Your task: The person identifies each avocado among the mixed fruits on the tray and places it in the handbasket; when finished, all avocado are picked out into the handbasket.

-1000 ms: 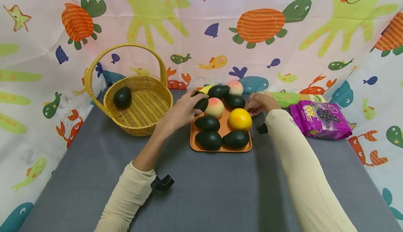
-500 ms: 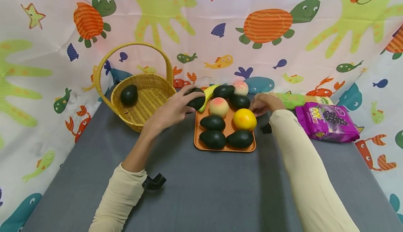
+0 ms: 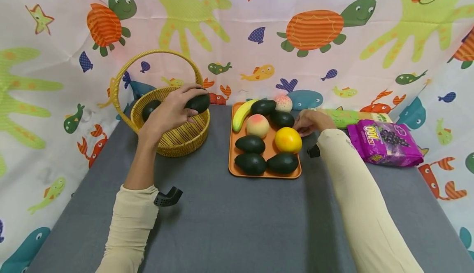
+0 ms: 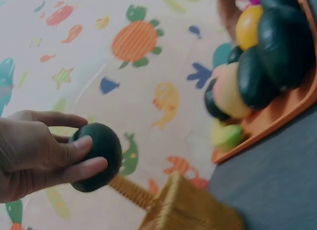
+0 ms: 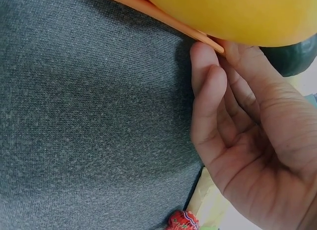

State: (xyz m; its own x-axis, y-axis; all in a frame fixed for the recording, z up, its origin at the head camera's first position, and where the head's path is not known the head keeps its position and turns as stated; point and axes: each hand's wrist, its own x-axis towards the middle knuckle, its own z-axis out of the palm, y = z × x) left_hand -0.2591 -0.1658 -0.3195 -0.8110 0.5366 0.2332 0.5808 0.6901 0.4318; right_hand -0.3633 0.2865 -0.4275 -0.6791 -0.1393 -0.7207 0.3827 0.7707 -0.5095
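My left hand grips a dark green avocado above the right side of the yellow wicker basket; its fingers and thumb curl round the fruit in the left wrist view. Another avocado lies inside the basket, partly behind the hand. My right hand pinches the right edge of the orange tray, thumb on top and fingers below in the right wrist view. On the tray sit several avocados, a banana, a peach, a second peach and a yellow round fruit.
Right of the tray lies a purple packet with grapes printed on it, with a green package behind. The basket's tall handle arches over its opening. A printed sea-animal cloth hangs behind the grey table.
My left hand has lifted the avocado off the tray's left side and carried it left to the basket. The right hand stays at the tray's edge. The head view has shifted slightly.
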